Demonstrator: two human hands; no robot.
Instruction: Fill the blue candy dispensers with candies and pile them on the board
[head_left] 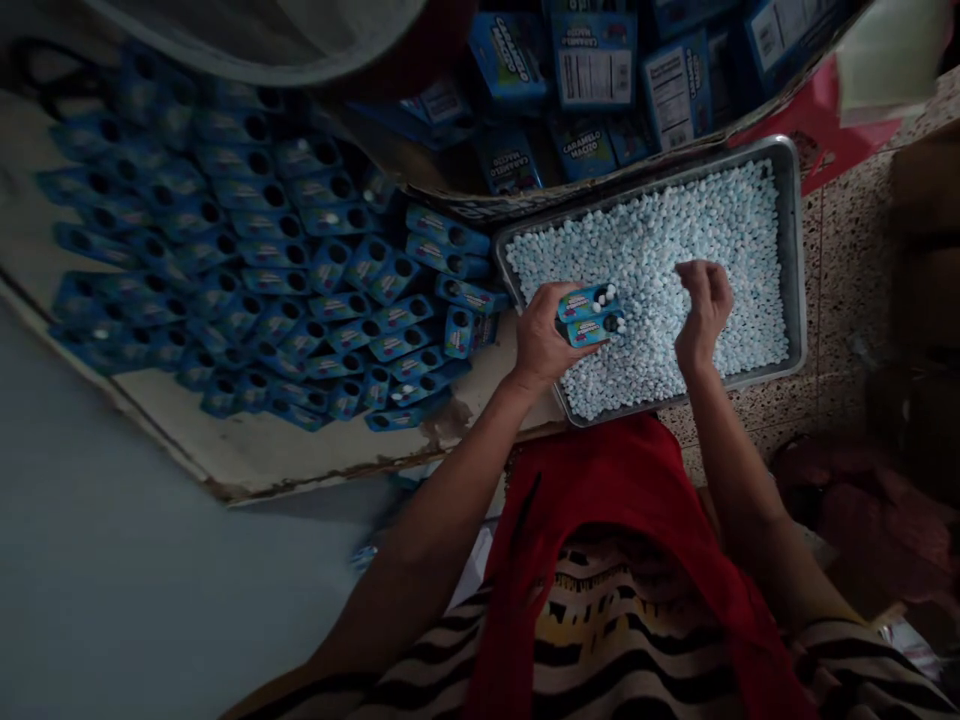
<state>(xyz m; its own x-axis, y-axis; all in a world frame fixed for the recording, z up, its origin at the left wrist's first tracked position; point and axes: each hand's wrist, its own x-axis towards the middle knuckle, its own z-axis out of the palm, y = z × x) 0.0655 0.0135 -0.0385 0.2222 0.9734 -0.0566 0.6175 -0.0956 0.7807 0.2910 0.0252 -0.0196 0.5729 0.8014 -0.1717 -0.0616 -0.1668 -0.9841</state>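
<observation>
L hand is partly closed, fingers and thumb gripping two small blue boxes side by side, held over the left part of the metal tray. Both have a round dark hole w/ a few white pcs sitting at it. R hand is over the tray too, right of the boxes and apart from them, fingers curled in and bent at the wrist; can't tell if it's got any pcs in it. Under both hands the tray's full of small white + pale blue candies, pretty much edge to edge. Left of the tray, the worn counter has a big bunch of blue boxes w/ holes packed close, reaching from near the tray's left edge toward the counter's far left, a few w/ white pcs at the hole. Bare strip along the counter's near edge, down to the near left corner. Past the tray's far edge there's an open carton w/ more blue boxes, "CARAMELO MACIZO" on some, and a big round container left of that. Red apron by the tray's near edge, speckled floor off its right edge.
</observation>
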